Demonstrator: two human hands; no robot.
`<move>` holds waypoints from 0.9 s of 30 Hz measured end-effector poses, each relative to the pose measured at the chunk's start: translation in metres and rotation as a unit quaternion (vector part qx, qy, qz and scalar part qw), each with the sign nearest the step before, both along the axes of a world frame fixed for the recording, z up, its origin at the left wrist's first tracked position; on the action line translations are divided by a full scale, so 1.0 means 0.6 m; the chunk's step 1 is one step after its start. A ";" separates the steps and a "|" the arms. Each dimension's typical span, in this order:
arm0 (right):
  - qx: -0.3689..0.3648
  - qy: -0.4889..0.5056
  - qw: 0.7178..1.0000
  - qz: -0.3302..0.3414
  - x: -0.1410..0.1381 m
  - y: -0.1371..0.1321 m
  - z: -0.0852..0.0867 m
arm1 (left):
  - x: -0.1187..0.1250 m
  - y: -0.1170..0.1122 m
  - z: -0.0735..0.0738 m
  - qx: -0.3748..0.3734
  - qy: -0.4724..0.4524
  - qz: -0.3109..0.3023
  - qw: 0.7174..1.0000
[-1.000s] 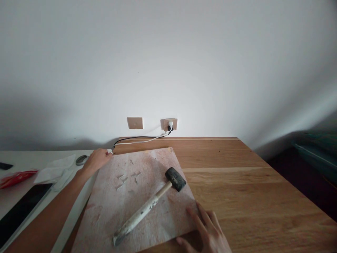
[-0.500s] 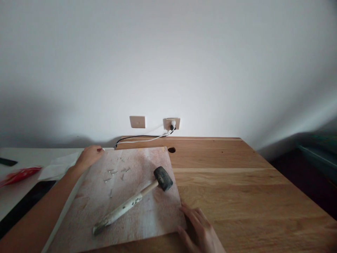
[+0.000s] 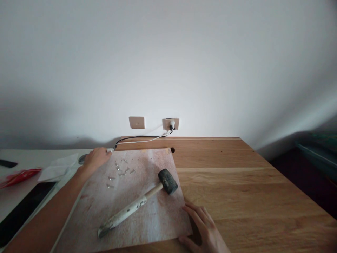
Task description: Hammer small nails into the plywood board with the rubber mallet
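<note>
Nearest, the right hand (image 3: 207, 232) is half open and bent around the board's near right corner, keeping hold of it with fingertips on the side edge and thumb at the near edge. The board (image 3: 158, 225) lies on the left part of the wooden desk (image 3: 237, 189); whether it is flat or slightly lifted, I cannot tell. If either end dips, the mallet (image 3: 131, 209) lying loose across it could slide or roll off, and the scattered fixings (image 3: 121, 175) beyond could skitter to the floor. The board looks thin, flat and squarish, pale pinkish grey with rusty stains and whitish streaks, dotted with dark specks towards its far edge. At its far left corner the left hand (image 3: 97, 158) has its fingers curled; whether they grip the board or the white bit at their tips is unclear. The cables (image 3: 142, 141) behind might snag if the board is pushed back.
</note>
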State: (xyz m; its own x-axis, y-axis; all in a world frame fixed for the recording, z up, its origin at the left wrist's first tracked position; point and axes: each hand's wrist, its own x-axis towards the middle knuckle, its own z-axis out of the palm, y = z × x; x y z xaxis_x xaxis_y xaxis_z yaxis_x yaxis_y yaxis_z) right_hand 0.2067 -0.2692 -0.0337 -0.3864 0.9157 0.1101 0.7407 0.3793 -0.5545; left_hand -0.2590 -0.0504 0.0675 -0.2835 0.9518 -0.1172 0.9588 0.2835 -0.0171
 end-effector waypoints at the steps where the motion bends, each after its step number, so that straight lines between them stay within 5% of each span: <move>1: -0.005 -0.005 1.000 -0.009 0.007 -0.001 0.002 | 0.005 0.002 -0.002 0.001 -0.001 -0.007 1.000; 7: -0.022 -0.031 0.999 -0.033 0.058 -0.008 0.019 | 0.048 0.014 -0.014 0.015 -0.003 -0.055 0.998; 15: 0.022 -0.016 0.997 -0.076 0.184 -0.033 -0.016 | 0.152 0.012 -0.014 0.024 0.028 -0.142 0.989; 22: 0.062 -0.026 0.988 -0.137 0.306 -0.061 0.029 | 0.269 -0.002 -0.016 0.035 -0.008 -0.212 0.977; 27: 0.080 0.000 0.966 -0.248 0.331 -0.088 0.034 | 0.290 0.006 -0.028 0.042 -0.058 -0.241 0.968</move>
